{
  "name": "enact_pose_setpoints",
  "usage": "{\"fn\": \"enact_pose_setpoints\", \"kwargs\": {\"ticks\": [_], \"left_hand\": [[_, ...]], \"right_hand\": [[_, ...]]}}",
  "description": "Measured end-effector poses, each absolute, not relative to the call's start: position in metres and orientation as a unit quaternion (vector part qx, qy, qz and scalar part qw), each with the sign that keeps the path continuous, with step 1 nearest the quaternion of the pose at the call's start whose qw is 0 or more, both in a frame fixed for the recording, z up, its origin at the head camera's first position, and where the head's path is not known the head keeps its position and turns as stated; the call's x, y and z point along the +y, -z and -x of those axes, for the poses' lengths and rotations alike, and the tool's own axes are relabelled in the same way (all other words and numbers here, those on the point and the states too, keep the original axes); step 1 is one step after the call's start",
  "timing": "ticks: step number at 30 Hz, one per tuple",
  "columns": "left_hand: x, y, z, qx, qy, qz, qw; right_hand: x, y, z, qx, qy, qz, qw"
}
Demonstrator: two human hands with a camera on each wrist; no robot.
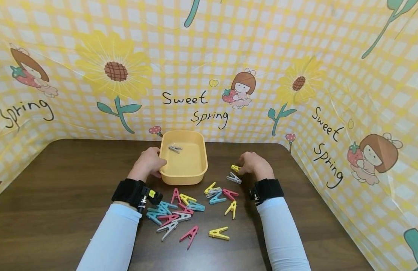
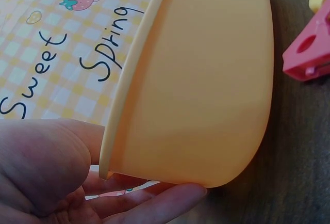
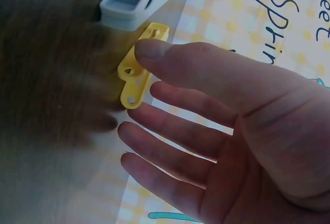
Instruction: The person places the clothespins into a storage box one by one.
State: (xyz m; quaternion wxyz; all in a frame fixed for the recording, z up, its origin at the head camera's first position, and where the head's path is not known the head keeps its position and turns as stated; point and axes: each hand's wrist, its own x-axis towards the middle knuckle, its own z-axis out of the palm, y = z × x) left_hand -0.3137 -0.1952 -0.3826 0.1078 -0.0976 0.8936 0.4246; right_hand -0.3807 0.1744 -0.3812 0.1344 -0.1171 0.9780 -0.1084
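Yellow clothespin [image 3: 135, 73] | touching right hand [image 1: 254, 164] thumb, fingers straight | left hand [image 1: 148, 163] grips tub [image 1: 199, 165]

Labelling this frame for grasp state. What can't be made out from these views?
- Right hand on the yellow clothespin: right wrist view is motion-blurred, head view too small; touch or pinch is unclear.
- Grey clothespin in the tub: too small in the head view, hidden by the tub wall in the left wrist view.
- Left hand fingers: mostly cut off by the frame edge.
- Clothespin pile: overlapping, no exact count.
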Motion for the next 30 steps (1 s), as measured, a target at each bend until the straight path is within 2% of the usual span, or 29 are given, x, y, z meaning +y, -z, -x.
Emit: {"fn": "enact_pose_setpoints", "kwargs": {"ticks": [30], "left_hand": [[-0.1933, 0.3819, 0.3111, 0.892, -0.427, 0.099, 0.108]], "right_hand": [[0.1749, 0.3877, 0.3851, 0.977, 0.111, 0.122, 0.135]]}}
